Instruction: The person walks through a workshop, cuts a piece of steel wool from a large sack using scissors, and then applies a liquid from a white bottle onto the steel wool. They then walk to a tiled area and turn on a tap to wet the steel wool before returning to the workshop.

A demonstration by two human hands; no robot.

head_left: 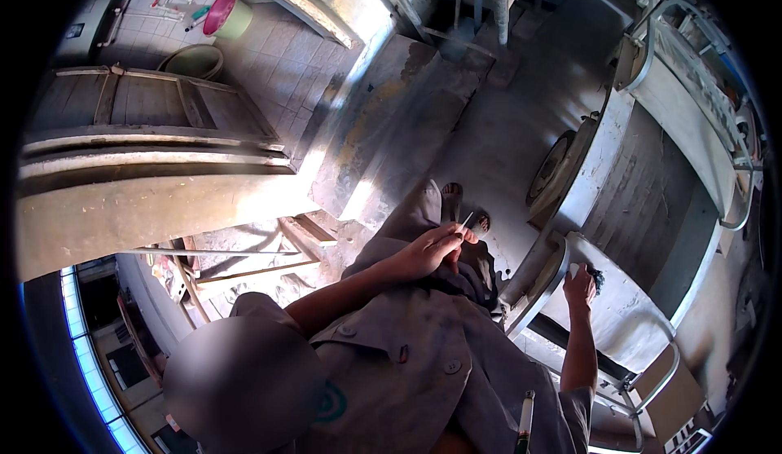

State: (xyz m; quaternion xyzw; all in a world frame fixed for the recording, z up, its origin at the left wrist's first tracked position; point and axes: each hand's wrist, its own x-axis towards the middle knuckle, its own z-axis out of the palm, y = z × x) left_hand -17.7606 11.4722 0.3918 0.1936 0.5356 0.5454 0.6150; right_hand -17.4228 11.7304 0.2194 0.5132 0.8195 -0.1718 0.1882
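Left hand: the left hand [432,250], at the picture's centre, pinches a thin white stick [466,221] pointing toward one o'clock.
Right hand: the right hand [580,285], at four o'clock, rests fingers-bent on the grey machine's ledge [627,307]; grasp cannot be told.

floor: a dusty grey concrete floor [497,140] is spreading under the machines, with a sandalled foot [450,201] standing on it.
tiled part: a pale square-tiled floor patch [277,59] is carrying a pink and green plastic bucket [226,15] and a round green basin [194,61].
counter: a grey, dust-caked metal machine counter [627,291] is bearing a small dark clump [595,275] near its rounded edge.
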